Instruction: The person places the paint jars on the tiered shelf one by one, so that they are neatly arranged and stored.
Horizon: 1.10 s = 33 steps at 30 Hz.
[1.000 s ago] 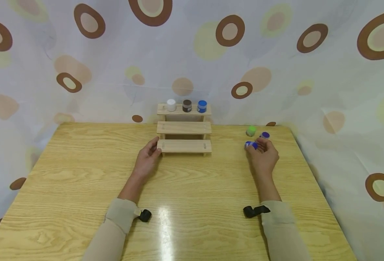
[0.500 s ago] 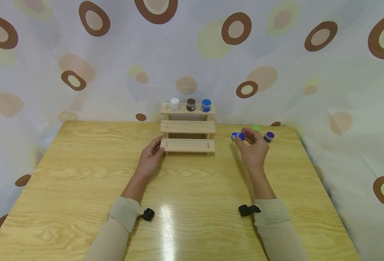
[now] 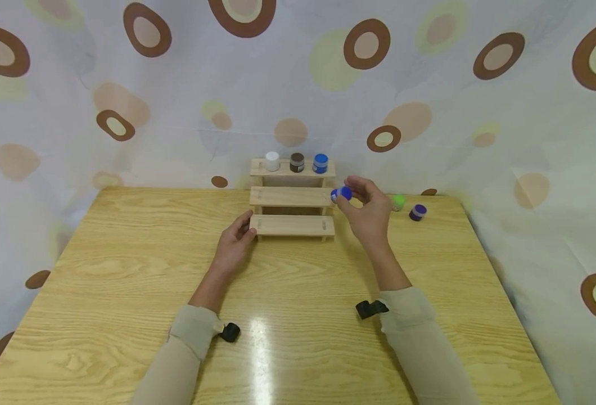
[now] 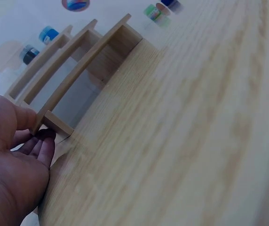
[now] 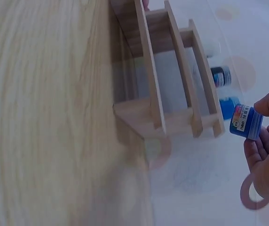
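Observation:
A three-step wooden display shelf [image 3: 293, 225] stands at the back of the table. My left hand [image 3: 233, 245] grips the left end of its lowest step; the left wrist view shows the thumb above and curled fingers beneath [image 4: 43, 148]. My right hand [image 3: 371, 219] pinches a dark blue paint jar [image 3: 342, 194] between thumb and fingers. The jar is tilted on its side, overlapping the right end of the middle step in the head view; its printed label [image 5: 240, 117] shows in the right wrist view. White [image 3: 272, 161], dark brown [image 3: 297, 162] and bright blue [image 3: 320, 163] jars stand on the top step.
Right of the shelf, a green jar [image 3: 398, 202] and a purple jar [image 3: 418, 212] stand on the wooden table [image 3: 298, 315], the green one partly behind my right hand. A patterned cloth [image 3: 186, 101] hangs right behind the table.
My right hand has lifted the dark blue jar off the table at the right and carried it left to the shelf. The left hand keeps its grip on the lowest step.

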{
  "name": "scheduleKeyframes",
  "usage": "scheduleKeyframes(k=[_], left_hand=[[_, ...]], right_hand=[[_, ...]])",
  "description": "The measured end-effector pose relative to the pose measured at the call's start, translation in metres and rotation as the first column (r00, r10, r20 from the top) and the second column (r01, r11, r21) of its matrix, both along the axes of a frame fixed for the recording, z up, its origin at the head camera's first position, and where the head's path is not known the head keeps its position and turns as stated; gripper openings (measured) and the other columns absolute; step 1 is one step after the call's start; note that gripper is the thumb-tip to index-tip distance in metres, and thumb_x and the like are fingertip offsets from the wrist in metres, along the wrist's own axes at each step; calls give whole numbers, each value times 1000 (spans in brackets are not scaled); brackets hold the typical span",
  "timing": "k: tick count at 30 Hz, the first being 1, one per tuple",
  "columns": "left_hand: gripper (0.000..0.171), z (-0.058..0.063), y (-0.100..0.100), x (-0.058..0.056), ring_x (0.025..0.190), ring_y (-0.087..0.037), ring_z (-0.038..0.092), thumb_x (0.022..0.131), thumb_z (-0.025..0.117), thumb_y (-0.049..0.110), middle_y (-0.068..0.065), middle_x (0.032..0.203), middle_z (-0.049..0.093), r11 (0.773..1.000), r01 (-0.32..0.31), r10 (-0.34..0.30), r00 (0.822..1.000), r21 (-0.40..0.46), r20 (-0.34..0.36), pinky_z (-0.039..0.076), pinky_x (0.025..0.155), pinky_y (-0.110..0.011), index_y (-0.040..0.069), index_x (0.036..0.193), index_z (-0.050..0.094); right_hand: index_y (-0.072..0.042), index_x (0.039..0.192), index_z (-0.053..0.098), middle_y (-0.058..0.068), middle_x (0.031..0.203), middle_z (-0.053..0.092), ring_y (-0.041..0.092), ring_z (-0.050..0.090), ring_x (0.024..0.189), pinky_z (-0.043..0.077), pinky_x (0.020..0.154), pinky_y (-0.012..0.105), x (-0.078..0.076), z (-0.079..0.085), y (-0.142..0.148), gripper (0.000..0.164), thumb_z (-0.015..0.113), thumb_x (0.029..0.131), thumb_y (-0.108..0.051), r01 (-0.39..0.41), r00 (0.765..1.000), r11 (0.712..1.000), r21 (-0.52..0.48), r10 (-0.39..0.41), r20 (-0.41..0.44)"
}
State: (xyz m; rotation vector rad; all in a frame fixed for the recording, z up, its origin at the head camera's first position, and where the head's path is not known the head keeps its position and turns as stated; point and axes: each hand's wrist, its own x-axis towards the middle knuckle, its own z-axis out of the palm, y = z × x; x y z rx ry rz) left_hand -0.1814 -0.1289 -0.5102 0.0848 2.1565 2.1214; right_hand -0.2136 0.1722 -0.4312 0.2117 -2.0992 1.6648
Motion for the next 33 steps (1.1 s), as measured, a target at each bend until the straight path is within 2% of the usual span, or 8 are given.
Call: scheduleKeyframes(k=[7,15,22,28,33], left_hand=[[56,-2,0,1,146,-29,45,114,49,11,-16,165,39,1000,3,-3,1000,5,-2,38,122,-43,5,166,31],[55,-2,1,-1,144,-28,47,113,49,10,-16,164,41,1000,7,-7,1000,5,-11,40,120,-41,5,166,32],[55,-2,-1,-2,141,-29,48,113,49,9,-17,163,41,1000,-1,1,1000,-16,-23,42,118,-40,4,165,33],[55,-2,-1,-1,143,-29,48,113,49,10,-16,164,42,1000,6,-6,1000,-12,-11,42,119,-40,3,165,32],[56,-2,-1,-1,147,-31,47,113,49,9,-19,164,41,1000,12,-12,1000,-3,-17,41,120,-42,2,166,30]], right_hand=[[7,126,70,20,121,73,29,71,108,57,101,32,-11,9,-32,39,83,90,-2,-72,997,993,97,71,15],[5,129,69,16,126,74,28,71,112,56,103,35,-20,10,-53,42,82,90,-2,-116,991,980,162,102,88],[5,130,69,18,125,73,29,70,113,58,101,39,-29,13,-74,41,80,92,-3,-188,980,952,241,166,111],[4,130,69,19,123,73,28,70,112,59,97,35,-29,15,-85,40,79,91,-3,-213,974,937,276,181,138],[7,129,68,22,122,72,30,70,111,60,96,37,-31,15,-91,40,78,91,-1,-235,970,928,290,205,128]])
